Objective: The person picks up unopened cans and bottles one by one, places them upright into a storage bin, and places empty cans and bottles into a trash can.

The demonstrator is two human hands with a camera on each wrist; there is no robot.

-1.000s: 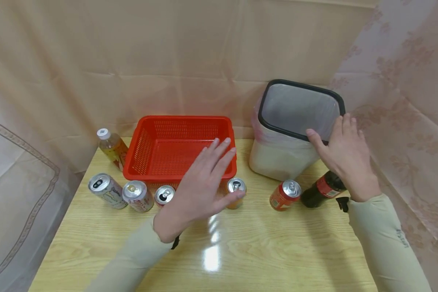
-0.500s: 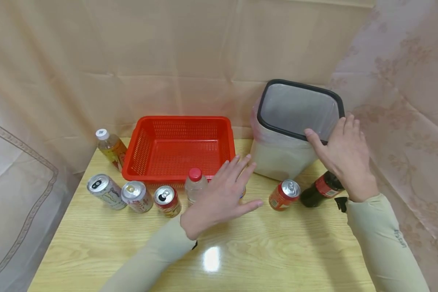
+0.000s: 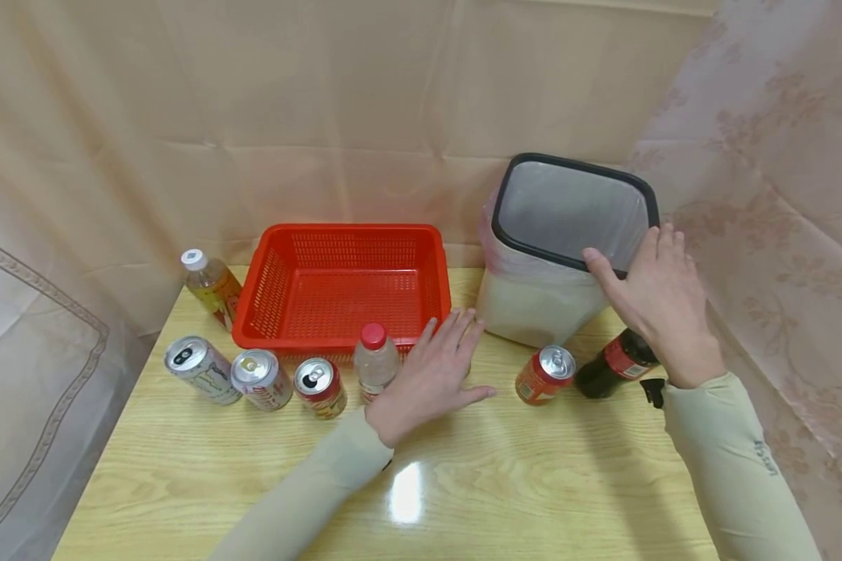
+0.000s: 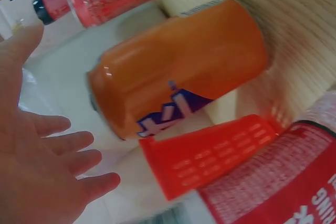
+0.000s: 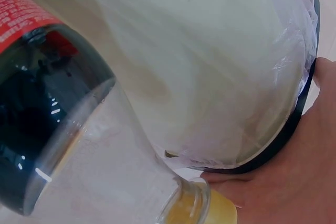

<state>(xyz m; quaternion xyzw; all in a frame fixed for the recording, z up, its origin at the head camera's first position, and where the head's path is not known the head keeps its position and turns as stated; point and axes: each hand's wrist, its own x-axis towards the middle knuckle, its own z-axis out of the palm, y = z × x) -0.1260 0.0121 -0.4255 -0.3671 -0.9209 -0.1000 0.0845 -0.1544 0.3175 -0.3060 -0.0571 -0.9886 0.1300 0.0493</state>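
My left hand [image 3: 431, 378] hovers with fingers extended and thumb spread, beside an orange can [image 4: 178, 66] that it mostly covers in the head view. In the left wrist view the fingers stand apart from that can. Just left of this hand is a clear bottle [image 3: 376, 362] with a red cap. My right hand [image 3: 663, 300] rests at the near right corner of a bin [image 3: 543, 300] with a black rim and plastic liner, fingers straight. Below that hand stands a dark cola bottle [image 3: 616, 365], its neck seen close in the right wrist view.
A red basket [image 3: 344, 343] sits at the back. Left of it is a white-capped bottle [image 3: 214, 288]. Along the front stand a pale can [image 3: 206, 374], a white can [image 3: 261, 382], a red and gold can [image 3: 320, 389] and a red can [image 3: 543, 378].
My left hand has moved right and lower over the table, uncovering the red-capped bottle and the red and gold can. The right hand has stayed at the bin's rim.
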